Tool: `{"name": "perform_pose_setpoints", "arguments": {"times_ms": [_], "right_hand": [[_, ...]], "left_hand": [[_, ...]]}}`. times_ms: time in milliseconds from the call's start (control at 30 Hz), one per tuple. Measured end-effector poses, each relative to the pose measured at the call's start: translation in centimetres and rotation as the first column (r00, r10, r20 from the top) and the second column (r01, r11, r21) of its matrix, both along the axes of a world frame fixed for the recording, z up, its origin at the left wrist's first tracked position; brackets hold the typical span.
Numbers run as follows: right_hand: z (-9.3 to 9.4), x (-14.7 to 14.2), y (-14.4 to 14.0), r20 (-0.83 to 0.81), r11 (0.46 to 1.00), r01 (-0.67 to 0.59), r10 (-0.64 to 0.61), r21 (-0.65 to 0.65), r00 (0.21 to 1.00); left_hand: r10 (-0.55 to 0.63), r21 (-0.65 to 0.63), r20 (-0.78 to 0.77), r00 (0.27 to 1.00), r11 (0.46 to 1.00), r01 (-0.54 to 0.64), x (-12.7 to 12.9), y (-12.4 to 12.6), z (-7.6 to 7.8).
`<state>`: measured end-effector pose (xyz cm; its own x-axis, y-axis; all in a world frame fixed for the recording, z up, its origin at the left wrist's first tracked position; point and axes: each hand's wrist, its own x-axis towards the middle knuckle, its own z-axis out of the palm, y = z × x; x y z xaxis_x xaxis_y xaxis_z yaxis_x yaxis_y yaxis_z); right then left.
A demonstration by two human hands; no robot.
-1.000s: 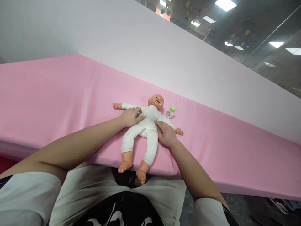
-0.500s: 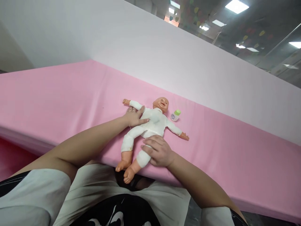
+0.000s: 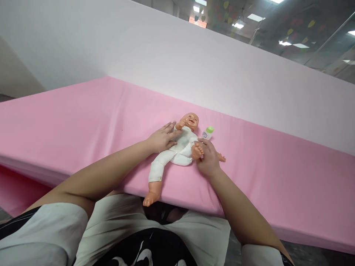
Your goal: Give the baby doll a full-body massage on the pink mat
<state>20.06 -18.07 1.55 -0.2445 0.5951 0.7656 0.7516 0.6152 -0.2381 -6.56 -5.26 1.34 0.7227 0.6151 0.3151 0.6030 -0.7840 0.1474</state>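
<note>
A baby doll [image 3: 183,160] with a white cloth body lies on its back, its head toward the wall. My left hand [image 3: 163,138] is on the doll's arm at my left, fingers stretched along it and thumb on the torso. That arm is folded across the chest, the doll's small hand by its chin. My right hand [image 3: 209,157] grips the doll's other leg near the foot [image 3: 197,150], bent up against the torso. The leg at my left hangs straight toward the near edge. Beyond my right hand lies a small bottle with a green cap [image 3: 210,130].
Pink padded sheeting [image 3: 263,177] covers the long table, whose near edge runs just in front of my lap. A white wall [image 3: 222,74] rises along the far side, with a window [image 3: 291,29] above it.
My right hand has lifted the doll's leg from the near edge up to its torso. With my left hand, the doll's outstretched arm has been folded across its chest.
</note>
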Motion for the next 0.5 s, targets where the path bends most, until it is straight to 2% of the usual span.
{"name": "perform_pose_setpoints", "arguments": {"times_ms": [133, 200, 267, 333, 400, 500], "right_hand": [[-0.1, -0.9, -0.1, 0.068, 0.994, -0.024, 0.031, -0.108, 0.997], [-0.2, -1.0, -0.1, 0.063, 0.994, -0.02, 0.027, -0.104, 0.998], [-0.1, -1.0, -0.1, 0.064, 0.997, -0.022, 0.026, -0.07, 0.998], [0.3, -1.0, -0.3, 0.086, 0.999, -0.039, 0.038, 0.006, 0.996], [0.8, -1.2, -0.8, 0.131, 0.992, -0.086, 0.073, 0.096, 0.989], [1.6, -1.9, -1.9, 0.179, 0.961, -0.214, 0.183, 0.173, 0.967]], "left_hand": [[-0.144, 0.037, -0.103, 0.984, 0.988, 0.149, 0.3, 0.4, -0.4], [-0.184, 0.037, -0.113, 0.976, 0.981, 0.19, 0.3, 0.7, -0.5], [-0.182, 0.01, -0.08, 0.98, 0.983, 0.183, 0.3, 0.9, -0.6], [-0.128, -0.041, 0.007, 0.992, 0.991, 0.128, 0.1, 0.9, -0.7], [-0.024, -0.109, 0.134, 0.991, 0.993, 0.039, -0.1, 0.9, -0.8], [0.183, -0.225, 0.35, 0.919, 0.968, -0.107, -0.6, 1.7, -1.1]]}}
